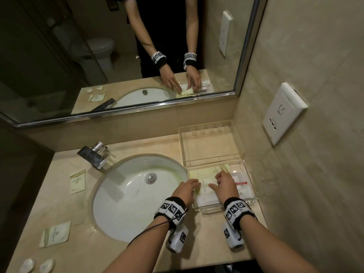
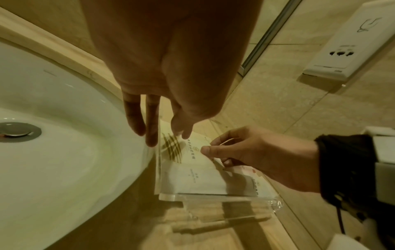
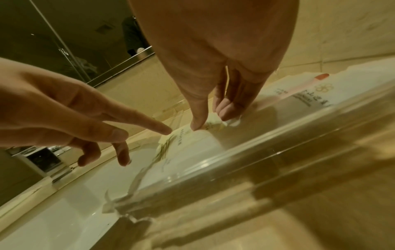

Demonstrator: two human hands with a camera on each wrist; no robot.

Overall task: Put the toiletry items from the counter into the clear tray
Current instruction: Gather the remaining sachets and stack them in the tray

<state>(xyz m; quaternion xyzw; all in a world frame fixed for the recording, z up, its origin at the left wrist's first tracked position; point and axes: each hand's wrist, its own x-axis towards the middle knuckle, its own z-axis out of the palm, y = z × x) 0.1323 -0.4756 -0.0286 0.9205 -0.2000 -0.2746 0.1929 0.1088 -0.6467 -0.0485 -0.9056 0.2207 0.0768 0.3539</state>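
Observation:
The clear tray [image 1: 208, 210] sits right of the sink, against the wall. A cream packet with gold stripes [image 1: 205, 189] lies in it on top of white packets, its left edge hanging over the tray's side. My left hand [image 1: 194, 183] touches that striped end with straight fingers [image 3: 164, 131]. My right hand [image 1: 218, 181] pinches the packet's right part between thumb [image 3: 197, 126] and curled fingers. A wrapped item with a red handle [image 1: 241, 183] lies in the tray's right side. Two more cream packets [image 1: 77, 181] [image 1: 55, 234] and two small round white items [image 1: 27, 265] rest on the counter at the left.
A second clear acrylic box [image 1: 210, 146] lies right behind the tray. The white sink [image 1: 122, 203] and chrome faucet [image 1: 94, 154] fill the counter's middle. A wall socket [image 1: 283, 113] projects from the right wall, and a mirror runs along the back.

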